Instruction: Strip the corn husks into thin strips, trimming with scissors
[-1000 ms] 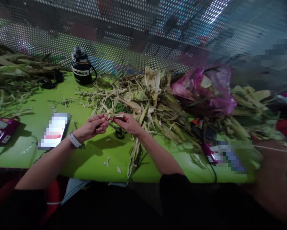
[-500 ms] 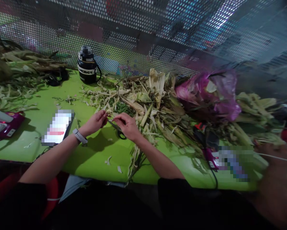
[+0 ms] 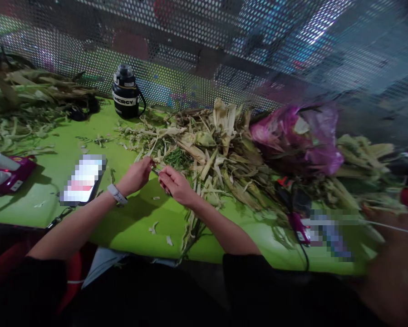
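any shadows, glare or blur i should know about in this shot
Head view: dim overall, with a bright streak at upper right behind the mesh panel; head view: a soft shadow on the green table below the left hand; head view: the right side smears, another person's arm included; head view: blocky mosaic hides the screen of the phone at left.

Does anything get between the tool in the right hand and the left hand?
Nothing visible does. The tool juts from the right hand across a narrow gap towards the left hand; whether they touch is too small to tell. The husks lie beyond, not between.
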A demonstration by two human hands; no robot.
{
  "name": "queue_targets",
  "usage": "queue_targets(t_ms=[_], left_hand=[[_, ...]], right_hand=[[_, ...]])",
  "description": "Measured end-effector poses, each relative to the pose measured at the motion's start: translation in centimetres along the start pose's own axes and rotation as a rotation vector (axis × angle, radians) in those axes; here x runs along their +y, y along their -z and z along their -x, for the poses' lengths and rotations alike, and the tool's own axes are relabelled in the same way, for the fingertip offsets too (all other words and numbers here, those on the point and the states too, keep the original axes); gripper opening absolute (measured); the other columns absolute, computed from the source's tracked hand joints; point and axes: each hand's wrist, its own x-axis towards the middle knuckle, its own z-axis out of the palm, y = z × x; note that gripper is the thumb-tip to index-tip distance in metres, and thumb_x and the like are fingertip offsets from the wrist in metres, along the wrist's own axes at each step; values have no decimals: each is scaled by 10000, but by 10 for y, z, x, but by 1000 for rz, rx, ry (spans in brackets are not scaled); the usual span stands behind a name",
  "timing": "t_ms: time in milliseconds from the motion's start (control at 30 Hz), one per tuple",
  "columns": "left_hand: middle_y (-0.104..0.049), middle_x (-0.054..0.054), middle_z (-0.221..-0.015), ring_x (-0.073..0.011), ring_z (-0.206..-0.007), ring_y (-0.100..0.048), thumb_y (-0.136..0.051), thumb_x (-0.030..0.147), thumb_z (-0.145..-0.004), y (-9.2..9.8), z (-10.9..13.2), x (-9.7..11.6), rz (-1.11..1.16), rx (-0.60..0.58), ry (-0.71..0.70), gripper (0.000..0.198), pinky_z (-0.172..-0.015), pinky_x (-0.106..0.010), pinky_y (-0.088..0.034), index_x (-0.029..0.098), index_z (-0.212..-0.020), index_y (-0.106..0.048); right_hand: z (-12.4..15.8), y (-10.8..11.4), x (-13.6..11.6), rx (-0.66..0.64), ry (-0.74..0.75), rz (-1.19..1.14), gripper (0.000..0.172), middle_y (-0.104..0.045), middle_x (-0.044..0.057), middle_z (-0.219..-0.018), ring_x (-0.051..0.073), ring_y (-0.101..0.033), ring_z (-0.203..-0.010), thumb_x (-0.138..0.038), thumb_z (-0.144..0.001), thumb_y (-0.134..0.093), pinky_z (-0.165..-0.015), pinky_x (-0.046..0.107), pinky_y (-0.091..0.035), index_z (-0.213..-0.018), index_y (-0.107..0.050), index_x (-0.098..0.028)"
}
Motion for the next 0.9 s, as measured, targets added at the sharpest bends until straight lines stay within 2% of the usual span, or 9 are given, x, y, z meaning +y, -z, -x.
queue_targets(t_ms=[100,267,367,500,600,733,833,900], left_hand=[[-605,-102,-758,-178,-594,-541,-370,79,-875,-3,1,5,-142,-40,16,153,-572,-308,-387,125,-934,-504],[-660,-153,-843,-251,-677,-627,-406,85,-872,-4,7,13,-265,-94,47,199,-580,-340,-418,85,-1041,-511],[-666,-145,-898,-244,-700,-645,-347,79,-910,1,12,24,-422,-151,16,244,-556,-316,-415,107,-1073,-527],[-658,-119,-935,-199,-710,-635,-336,55,-920,10,21,40,-494,-229,-124,306,-549,-275,-410,147,-1115,-553],[-647,-109,-880,-173,-661,-599,-362,35,-901,12,29,44,-441,-291,-280,302,-537,-266,-390,133,-1084,-581],[-645,-84,-829,-160,-600,-557,-373,28,-878,13,33,45,-270,-369,-462,324,-538,-273,-359,135,-1085,-598],[-639,-53,-785,-145,-607,-547,-402,54,-883,21,32,49,-35,-485,-555,263,-562,-260,-364,152,-1012,-610],[-640,-49,-792,-138,-645,-556,-418,104,-918,31,30,49,179,-527,-582,208,-589,-247,-382,157,-989,-607]], right_hand=[[4,-6,-3,-22,109,209,279,-492,-30,-672,111,-465,-602,-424,-973,-411,-614,253,-384,-794,-450,-213],[10,-2,-15,-79,144,443,250,-547,-9,-697,130,-499,-633,-371,-984,-402,-629,265,-370,-808,-474,-208],[14,14,-30,-66,150,548,302,-604,11,-734,131,-523,-648,-403,-995,-404,-640,265,-374,-834,-548,-192],[24,47,-51,-35,215,624,339,-674,35,-831,138,-589,-718,-438,-996,-415,-666,257,-402,-880,-610,-187],[31,64,-61,4,294,762,358,-676,43,-826,141,-597,-724,-443,-999,-405,-659,253,-401,-877,-621,-185],[31,67,-60,36,382,840,372,-658,33,-776,134,-580,-688,-451,-999,-399,-643,248,-389,-837,-611,-193],[20,69,-52,53,393,798,369,-664,29,-790,133,-584,-698,-468,-988,-417,-651,245,-393,-830,-611,-196],[12,76,-43,66,345,755,376,-657,21,-749,129,-571,-662,-493,-969,-449,-637,245,-391,-806,-606,-192]])
